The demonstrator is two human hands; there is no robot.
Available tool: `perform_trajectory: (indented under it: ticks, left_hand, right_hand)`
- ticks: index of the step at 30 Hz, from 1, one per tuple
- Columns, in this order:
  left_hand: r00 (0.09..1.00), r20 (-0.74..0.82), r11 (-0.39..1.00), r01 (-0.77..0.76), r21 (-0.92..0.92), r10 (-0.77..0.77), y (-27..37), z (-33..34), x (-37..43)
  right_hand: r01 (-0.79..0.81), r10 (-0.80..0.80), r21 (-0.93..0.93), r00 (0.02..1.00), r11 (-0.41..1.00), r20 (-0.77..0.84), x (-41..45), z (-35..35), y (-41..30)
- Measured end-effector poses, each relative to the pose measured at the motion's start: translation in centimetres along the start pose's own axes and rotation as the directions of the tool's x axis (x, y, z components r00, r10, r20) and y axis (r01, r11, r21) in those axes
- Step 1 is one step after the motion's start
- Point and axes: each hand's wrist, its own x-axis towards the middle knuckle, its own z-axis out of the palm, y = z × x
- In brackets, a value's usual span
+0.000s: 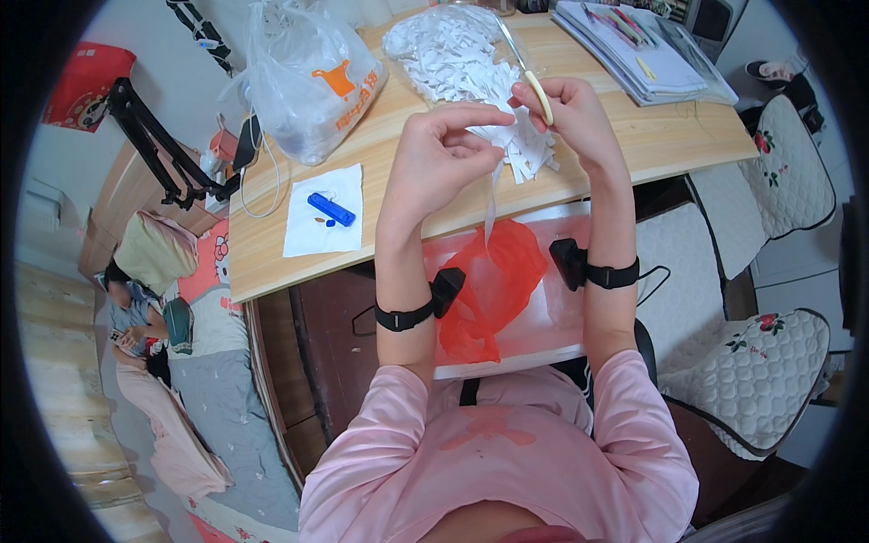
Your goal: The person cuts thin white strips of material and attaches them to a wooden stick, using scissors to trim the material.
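My right hand [570, 119] holds a pair of scissors with cream handles [541, 102], its blades pointing up and away over the table. Close beside it, my left hand [451, 153] pinches a thin white strip [491, 210] that hangs below the fingers. Behind both hands lies a heap of white paper strips [461, 61], partly in a clear plastic bag. A red plastic bag [499, 285] rests in a pale tray [567, 339] below my forearms.
On the wooden table [326, 265] are a full plastic bag [305, 88], a blue object [331, 209] on white paper [299, 237], and papers with pens [631, 61]. A black folding arm [153, 142] stands left. A person [136, 319] holds a phone on the bed. Quilted chairs [760, 380] are right.
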Motion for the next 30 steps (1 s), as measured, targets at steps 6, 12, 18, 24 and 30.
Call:
perform_trajectory:
  ticks: [6,12,18,24,30]
  left_hand:
    - [0.997,0.063,0.998,-0.035,0.057,0.032,0.3,0.6,-0.1]
    - [0.999,0.05,0.998,-0.012,0.054,0.01,0.1,0.4,-0.2]
    - [0.982,-0.176,0.998,-0.065,-0.009,0.062,0.3,0.1,-0.1]
    - [0.955,-0.289,0.974,-0.12,-0.19,0.061,0.2,-0.2,0.0]
    - [0.956,-0.29,0.966,-0.101,-0.239,0.028,0.8,0.2,-0.1]
  right_hand:
    - [-0.024,0.002,0.169,0.992,0.985,0.129,-0.2,0.6,-0.1]
    - [0.112,-0.127,0.239,0.991,0.964,0.046,-1.0,0.9,-1.2]
    - [0.092,-0.125,0.198,0.979,0.976,0.158,-2.2,1.0,-2.8]
    - [0.064,-0.082,0.101,0.979,0.993,0.187,-2.2,2.4,-2.7]
    - [0.073,-0.078,0.036,0.986,0.997,0.148,-2.1,2.4,-2.3]
